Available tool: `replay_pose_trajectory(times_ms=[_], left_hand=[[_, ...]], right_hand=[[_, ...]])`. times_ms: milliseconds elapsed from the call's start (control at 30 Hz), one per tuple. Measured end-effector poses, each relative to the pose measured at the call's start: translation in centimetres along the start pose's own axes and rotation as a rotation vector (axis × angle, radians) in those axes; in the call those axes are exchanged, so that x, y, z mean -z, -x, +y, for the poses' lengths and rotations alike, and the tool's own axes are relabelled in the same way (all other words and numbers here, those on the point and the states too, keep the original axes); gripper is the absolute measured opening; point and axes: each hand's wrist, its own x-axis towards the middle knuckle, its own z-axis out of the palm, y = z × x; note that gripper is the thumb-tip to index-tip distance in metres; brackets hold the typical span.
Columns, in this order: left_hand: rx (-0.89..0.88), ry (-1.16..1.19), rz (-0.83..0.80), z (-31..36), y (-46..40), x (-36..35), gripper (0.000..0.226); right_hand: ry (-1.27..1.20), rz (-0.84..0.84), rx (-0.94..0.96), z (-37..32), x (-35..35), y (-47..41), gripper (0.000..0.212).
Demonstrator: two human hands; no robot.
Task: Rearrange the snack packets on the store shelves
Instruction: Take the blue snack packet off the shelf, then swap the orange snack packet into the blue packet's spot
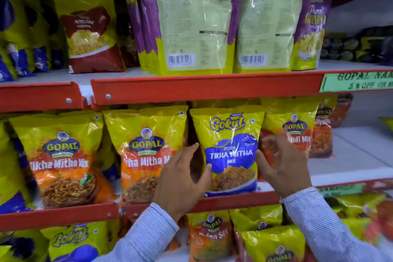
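Note:
A yellow and blue Gokul Tikha Mitha Mix packet [230, 151] stands upright on the middle shelf [234, 199]. My left hand [182, 178] is at its left edge, fingers spread, thumb tip touching the packet's front. On the packet's right side is my right hand [285, 166], fingers apart and slightly blurred, thumb against the edge. Neither hand is closed around it. Two yellow and orange Gopal Tikha Mitha Mix packets [146, 153] [61, 159] stand to the left. A Gopal packet [295, 130] stands to the right, partly hidden by my right hand.
The top shelf [204, 87] holds green and purple packets [195, 17] turned back to front and a red Gokul packet [87, 21]. More Gopal and Gokul packets [210, 236] fill the lower shelf. White shelf surface [357, 155] shows at the right. A green offer label [359, 82] hangs on the top rail.

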Motion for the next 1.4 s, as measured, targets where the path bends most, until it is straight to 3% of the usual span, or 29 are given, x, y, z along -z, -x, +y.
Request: replay_pose_trajectory(times_ms=[33,133,233,367,467,633,700,800,833,900,1000,1100,1200,1300,1400], left_hand=[[0.077,0.041,-0.041,0.2,-0.1,-1.1,0.069],[0.233,0.076,-0.2,0.9,-0.6,-3.3,0.068],[0.315,0.175,-0.231,0.3,-0.9,-4.8,0.062],[0.366,0.335,-0.159,-0.5,0.2,-4.9,0.065],[0.32,0.439,-0.037,0.1,2.3,-3.2,0.062],[0.2,0.484,0.062,-0.7,7.8,0.7,0.057],[0.258,0.443,0.039,-2.7,11.2,1.0,0.054],[0.403,0.418,-0.031,-6.4,16.7,0.4,0.053],[0.461,0.42,-0.069,-7.7,18.3,0.1,0.055],[0.573,0.424,-0.143,-10.7,21.3,-0.7,0.056],[0.709,0.46,-0.188,-15.5,23.7,-2.2,0.059],[0.795,0.511,-0.216,-19.9,24.1,-4.2,0.061],[0.819,0.521,-0.279,-24.3,24.2,-6.1,0.057],[0.847,0.46,-0.316,-25.1,23.6,-5.8,0.049],[0.731,0.165,-0.358,-23.1,23.0,-3.5,0.069]], right_hand=[[-0.049,-0.041,-0.122,1.9,-0.8,0.4,0.045],[-0.265,-0.41,-0.285,5.1,-2.2,0.8,0.083],[-0.529,-0.579,-0.333,6.7,-4.0,1.0,0.076],[-0.69,-0.422,-0.339,5.5,-3.4,1.7,0.073],[-0.66,-0.273,-0.255,3.1,-1.8,3.8,0.057],[-0.54,-0.105,-0.095,-0.4,-1.1,10.2,0.051],[-0.404,-0.135,-0.105,-1.0,-2.5,13.8,0.055],[-0.274,-0.284,-0.286,-1.4,-5.9,19.4,0.063],[-0.285,-0.329,-0.3,-1.7,-7.2,20.8,0.061],[-0.403,-0.476,-0.298,-2.6,-10.0,23.3,0.036],[-0.529,-0.676,-0.383,-2.9,-15.3,25.0,0.051],[-0.58,-0.789,-0.471,-2.2,-21.4,26.2,0.051],[-0.569,-0.86,-0.588,-2.5,-25.5,25.7,0.057],[-0.551,-0.896,-0.665,-3.3,-26.9,25.2,0.05],[-0.462,-0.783,-0.606,-5.3,-24.7,24.5,0.049]])
